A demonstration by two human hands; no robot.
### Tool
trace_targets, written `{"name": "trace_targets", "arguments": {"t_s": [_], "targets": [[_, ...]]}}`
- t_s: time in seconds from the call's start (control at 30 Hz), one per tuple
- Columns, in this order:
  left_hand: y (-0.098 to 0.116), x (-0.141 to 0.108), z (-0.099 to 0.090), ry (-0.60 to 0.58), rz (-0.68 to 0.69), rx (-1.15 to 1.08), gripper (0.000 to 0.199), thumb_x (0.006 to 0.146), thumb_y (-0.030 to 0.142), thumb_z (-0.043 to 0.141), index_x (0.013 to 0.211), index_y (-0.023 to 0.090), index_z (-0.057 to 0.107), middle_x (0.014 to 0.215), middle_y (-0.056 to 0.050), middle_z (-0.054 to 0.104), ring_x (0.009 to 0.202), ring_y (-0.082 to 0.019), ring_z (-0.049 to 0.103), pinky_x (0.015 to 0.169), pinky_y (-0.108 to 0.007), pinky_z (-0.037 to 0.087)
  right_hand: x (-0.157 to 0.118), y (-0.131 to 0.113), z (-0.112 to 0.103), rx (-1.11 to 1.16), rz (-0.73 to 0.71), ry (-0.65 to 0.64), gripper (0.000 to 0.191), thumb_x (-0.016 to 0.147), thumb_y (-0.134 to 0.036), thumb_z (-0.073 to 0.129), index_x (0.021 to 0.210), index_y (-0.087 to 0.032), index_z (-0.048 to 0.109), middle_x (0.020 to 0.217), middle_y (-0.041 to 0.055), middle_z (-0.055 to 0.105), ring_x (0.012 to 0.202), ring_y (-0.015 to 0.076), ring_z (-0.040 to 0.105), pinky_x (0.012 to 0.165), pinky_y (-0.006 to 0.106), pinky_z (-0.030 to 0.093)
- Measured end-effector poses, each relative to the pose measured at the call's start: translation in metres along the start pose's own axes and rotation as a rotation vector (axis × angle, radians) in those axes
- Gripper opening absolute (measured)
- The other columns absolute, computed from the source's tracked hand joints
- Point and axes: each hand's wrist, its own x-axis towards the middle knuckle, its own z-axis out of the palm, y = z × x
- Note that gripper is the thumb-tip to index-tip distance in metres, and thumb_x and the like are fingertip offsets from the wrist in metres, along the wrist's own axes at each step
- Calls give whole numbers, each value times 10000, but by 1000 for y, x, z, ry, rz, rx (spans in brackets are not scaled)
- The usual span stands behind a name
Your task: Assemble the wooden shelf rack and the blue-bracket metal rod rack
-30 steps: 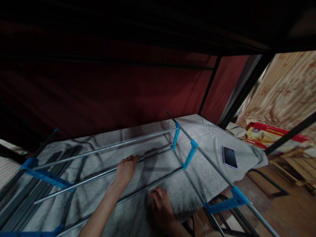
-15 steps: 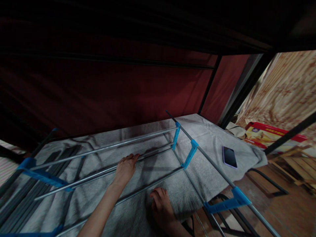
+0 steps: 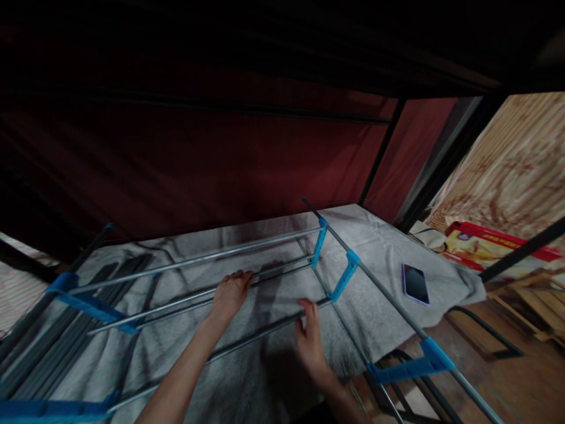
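A rack frame of grey metal tubes joined by blue plastic brackets (image 3: 344, 277) lies across the bed. My left hand (image 3: 230, 294) is closed over a middle metal tube (image 3: 176, 303), whose left end pokes past a blue bracket (image 3: 97, 309). A second thin tube runs just beneath it. My right hand (image 3: 311, 338) is raised beside the front crossbar (image 3: 265, 331), its thumb and fingers apart and nothing in them. Whether its fingertips touch that bar is hard to tell.
Several loose dark tubes (image 3: 66, 347) lie at the left on the grey blanket (image 3: 379, 241). A phone (image 3: 415, 284) rests near its right edge. Dark bed posts (image 3: 436, 171) and a red curtain (image 3: 247, 171) enclose the space. A red and yellow box (image 3: 494, 247) stands beyond.
My right hand has risen forward from the blanket to the front crossbar, its fingers spreading. The tube under my left hand has shifted a little to the right at its left end.
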Motion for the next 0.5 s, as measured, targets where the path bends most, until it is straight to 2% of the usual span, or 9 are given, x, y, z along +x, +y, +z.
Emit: {"name": "trace_targets", "arguments": {"t_s": [0.13,0.27,0.37,0.5], "targets": [[2,2,1,17,-15,-2,395,971,367,338,1183,223,637,1072,-78,698,923,-252,659,855,-364,466,61,19,-2,-76,65,163,580,775,-129,409,1353,-174,414,1339,129,464,1303,235,407,1098,469,346],[0,4,7,26,-14,16,382,969,357,346,1168,223,644,1044,-77,706,910,-251,661,848,-365,462,107,42,3,-118,150,216,680,768,-166,395,1442,-137,314,1464,149,369,1391,237,311,1148,463,280],[-2,6,10,39,-10,18,378,971,342,344,1176,226,640,1045,-82,706,913,-242,661,852,-361,457,132,58,7,-90,225,217,688,759,-192,394,1443,-148,336,1444,128,426,1399,223,318,1158,448,272],[-2,7,12,50,-14,33,372,969,333,347,1162,230,648,1017,-92,705,885,-242,662,835,-367,455,153,74,11,-53,253,188,636,747,-210,388,1375,-126,448,1318,136,564,1322,231,444,1123,451,333]]}}
